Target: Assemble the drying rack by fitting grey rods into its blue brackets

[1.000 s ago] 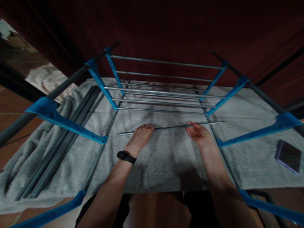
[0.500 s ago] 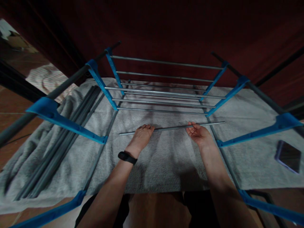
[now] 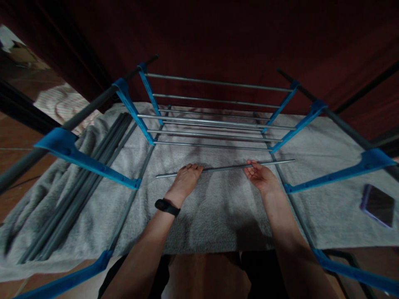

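A thin grey metal rod (image 3: 222, 168) runs across in front of me, over a grey towel (image 3: 205, 207). My left hand (image 3: 186, 179), with a black band on its wrist, is curled over the rod's left part. My right hand (image 3: 260, 176) pinches the rod near its right part, palm turned inward. Just beyond the rod stands a rack of blue plastic side brackets (image 3: 132, 109) joined by several parallel metal rods (image 3: 215, 122).
A bundle of loose grey rods (image 3: 77, 187) lies on the towel at the left. A dark phone (image 3: 378, 204) rests on the towel at the right. Blue brackets on grey poles (image 3: 84, 160) flank both sides. A dark red curtain hangs behind.
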`<state>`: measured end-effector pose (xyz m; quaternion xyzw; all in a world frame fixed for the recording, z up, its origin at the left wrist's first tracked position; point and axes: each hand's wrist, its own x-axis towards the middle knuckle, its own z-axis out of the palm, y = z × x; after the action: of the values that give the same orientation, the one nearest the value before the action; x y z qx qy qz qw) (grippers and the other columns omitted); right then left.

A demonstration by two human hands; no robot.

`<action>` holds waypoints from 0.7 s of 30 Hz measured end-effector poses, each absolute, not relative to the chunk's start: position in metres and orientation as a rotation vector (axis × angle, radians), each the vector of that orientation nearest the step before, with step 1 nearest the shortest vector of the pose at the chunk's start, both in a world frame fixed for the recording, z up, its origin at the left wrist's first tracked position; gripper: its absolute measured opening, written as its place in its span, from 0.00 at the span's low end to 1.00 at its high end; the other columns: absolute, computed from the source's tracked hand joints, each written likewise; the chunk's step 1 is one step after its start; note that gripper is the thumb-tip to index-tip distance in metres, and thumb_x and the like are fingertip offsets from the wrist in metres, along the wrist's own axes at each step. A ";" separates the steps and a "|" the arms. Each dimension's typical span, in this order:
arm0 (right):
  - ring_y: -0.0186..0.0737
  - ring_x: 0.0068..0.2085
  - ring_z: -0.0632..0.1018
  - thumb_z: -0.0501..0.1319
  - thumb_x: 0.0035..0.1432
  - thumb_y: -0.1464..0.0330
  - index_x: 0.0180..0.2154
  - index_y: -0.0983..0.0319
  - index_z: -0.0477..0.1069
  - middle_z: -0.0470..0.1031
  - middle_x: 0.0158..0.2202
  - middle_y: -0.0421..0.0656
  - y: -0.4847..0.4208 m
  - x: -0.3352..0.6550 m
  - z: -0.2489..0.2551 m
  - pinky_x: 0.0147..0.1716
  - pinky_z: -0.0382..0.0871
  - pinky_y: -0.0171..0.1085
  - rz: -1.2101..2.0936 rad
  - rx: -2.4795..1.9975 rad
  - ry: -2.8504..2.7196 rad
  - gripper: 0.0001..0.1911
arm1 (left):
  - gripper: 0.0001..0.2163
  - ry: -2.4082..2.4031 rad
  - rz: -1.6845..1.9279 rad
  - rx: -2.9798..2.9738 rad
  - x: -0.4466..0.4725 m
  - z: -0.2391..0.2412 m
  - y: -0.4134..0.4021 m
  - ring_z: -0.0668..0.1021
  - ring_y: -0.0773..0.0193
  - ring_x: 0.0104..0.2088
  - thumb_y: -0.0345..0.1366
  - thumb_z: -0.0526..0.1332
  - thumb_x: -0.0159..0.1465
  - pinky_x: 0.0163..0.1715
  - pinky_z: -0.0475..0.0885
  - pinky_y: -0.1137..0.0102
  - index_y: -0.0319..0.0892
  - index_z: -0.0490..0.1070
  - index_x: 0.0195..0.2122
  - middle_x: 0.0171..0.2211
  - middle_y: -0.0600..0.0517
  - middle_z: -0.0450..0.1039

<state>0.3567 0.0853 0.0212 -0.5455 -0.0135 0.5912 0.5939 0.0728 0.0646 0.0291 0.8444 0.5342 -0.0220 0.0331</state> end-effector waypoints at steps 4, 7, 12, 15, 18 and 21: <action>0.29 0.30 0.80 0.58 0.61 0.81 0.34 0.58 0.71 0.79 0.28 0.36 0.085 0.356 0.019 0.33 0.79 0.30 1.372 -1.269 -0.049 0.12 | 0.15 1.648 -0.079 2.603 0.074 0.030 0.065 0.79 0.56 0.51 0.23 0.50 0.72 0.52 0.73 0.65 0.42 0.75 0.49 0.46 0.45 0.80; 0.29 0.29 0.80 0.58 0.61 0.81 0.33 0.58 0.71 0.79 0.29 0.36 0.084 0.353 0.019 0.35 0.80 0.31 1.396 -1.269 -0.060 0.12 | 0.15 1.651 -0.068 2.598 0.074 0.030 0.065 0.79 0.57 0.51 0.23 0.51 0.72 0.52 0.73 0.65 0.42 0.75 0.50 0.47 0.45 0.80; 0.30 0.30 0.80 0.58 0.59 0.82 0.33 0.58 0.71 0.79 0.28 0.36 0.084 0.343 0.023 0.34 0.79 0.30 1.413 -1.290 -0.041 0.13 | 0.16 1.639 -0.079 2.594 0.074 0.031 0.065 0.79 0.56 0.51 0.23 0.50 0.72 0.52 0.73 0.64 0.41 0.75 0.50 0.46 0.44 0.79; 0.30 0.29 0.79 0.57 0.59 0.82 0.32 0.58 0.71 0.78 0.27 0.37 0.084 0.338 0.025 0.34 0.79 0.30 1.425 -1.312 -0.023 0.13 | 0.16 1.637 -0.086 2.598 0.074 0.031 0.065 0.79 0.56 0.51 0.23 0.49 0.72 0.52 0.73 0.64 0.41 0.75 0.50 0.46 0.44 0.80; 0.30 0.29 0.79 0.57 0.59 0.81 0.32 0.58 0.71 0.78 0.27 0.37 0.084 0.337 0.026 0.33 0.79 0.30 1.429 -1.314 -0.016 0.12 | 0.16 1.636 -0.082 2.599 0.074 0.031 0.065 0.80 0.56 0.51 0.23 0.50 0.72 0.52 0.73 0.64 0.41 0.75 0.50 0.47 0.44 0.80; 0.30 0.28 0.79 0.56 0.59 0.81 0.32 0.59 0.71 0.78 0.27 0.38 0.084 0.338 0.027 0.33 0.78 0.31 1.429 -1.309 -0.006 0.12 | 0.16 1.628 -0.083 2.604 0.074 0.031 0.065 0.80 0.57 0.51 0.23 0.51 0.71 0.53 0.73 0.65 0.42 0.75 0.50 0.48 0.44 0.80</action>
<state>0.3379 0.0844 0.0266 -0.5568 -0.0024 0.6080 0.5660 0.0736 0.0650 0.0310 0.8471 0.5296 -0.0271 0.0346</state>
